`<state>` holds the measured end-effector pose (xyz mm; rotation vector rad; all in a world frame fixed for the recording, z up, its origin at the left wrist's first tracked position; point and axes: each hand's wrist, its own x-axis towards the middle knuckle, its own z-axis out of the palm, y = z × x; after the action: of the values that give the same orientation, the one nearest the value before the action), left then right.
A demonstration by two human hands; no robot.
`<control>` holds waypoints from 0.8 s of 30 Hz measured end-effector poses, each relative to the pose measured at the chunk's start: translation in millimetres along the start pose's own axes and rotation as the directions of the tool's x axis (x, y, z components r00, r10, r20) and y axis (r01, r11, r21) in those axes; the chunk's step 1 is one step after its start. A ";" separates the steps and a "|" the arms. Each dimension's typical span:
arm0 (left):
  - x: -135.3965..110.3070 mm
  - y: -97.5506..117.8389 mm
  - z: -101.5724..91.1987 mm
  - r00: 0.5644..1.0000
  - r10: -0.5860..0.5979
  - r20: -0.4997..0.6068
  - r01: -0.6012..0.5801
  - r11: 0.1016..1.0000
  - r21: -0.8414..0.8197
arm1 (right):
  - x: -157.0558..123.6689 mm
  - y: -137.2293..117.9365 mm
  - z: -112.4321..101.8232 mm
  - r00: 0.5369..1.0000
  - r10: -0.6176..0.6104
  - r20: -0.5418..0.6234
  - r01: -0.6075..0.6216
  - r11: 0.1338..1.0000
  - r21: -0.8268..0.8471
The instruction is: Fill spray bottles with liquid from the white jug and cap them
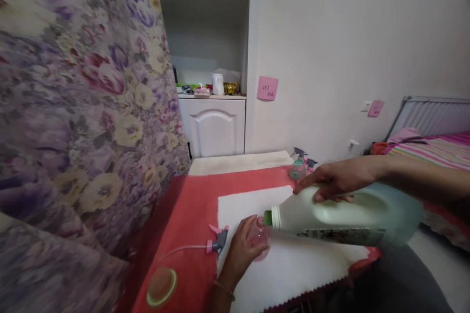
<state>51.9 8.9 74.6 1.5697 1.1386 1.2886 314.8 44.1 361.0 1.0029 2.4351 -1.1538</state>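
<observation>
My right hand (330,181) grips the handle of a large white jug (352,220) with a green neck, tipped on its side so the mouth points left. My left hand (240,249) is wrapped round a small clear pink bottle (259,239) held upright on a white cloth (290,264), right under the jug's mouth. A pink and grey spray head (217,242) with a thin white tube lies on the red cloth (191,215) just left of my left hand.
A round green-rimmed lid (161,286) lies at the near left. Two small spray bottles (301,164) stand at the table's far edge. A flowered curtain (73,107) hangs at the left. A white cabinet (213,127) and a striped bed (433,149) are behind.
</observation>
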 end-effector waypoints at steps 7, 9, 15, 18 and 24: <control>0.0 -2.9 0.1 1.000 0.010 -0.006 -0.010 1.000 0.007 | -0.5 1.4 -1.2 1.000 0.011 0.002 -0.011 1.000 0.009; 0.2 -1.6 -0.3 1.000 0.016 -0.001 -0.016 1.000 0.019 | -0.5 1.1 -1.2 1.000 0.011 -0.001 -0.011 1.000 0.007; -0.4 3.4 -0.5 1.000 -0.007 -0.002 0.007 0.999 0.041 | 0.0 0.9 -0.5 1.000 0.007 0.003 -0.007 1.000 0.005; -0.6 4.5 -0.2 1.000 -0.007 0.001 0.007 0.999 0.036 | -0.2 -0.1 -0.3 1.000 0.007 -0.004 -0.007 1.000 -0.007; -0.7 5.5 -1.2 1.000 0.002 0.014 -0.003 0.999 0.046 | -0.5 -2.7 -0.1 1.000 0.012 -0.014 -0.012 1.000 -0.018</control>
<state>51.5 6.8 79.9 1.6115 1.1659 1.2596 313.3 42.7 362.8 1.0228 2.4424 -1.1231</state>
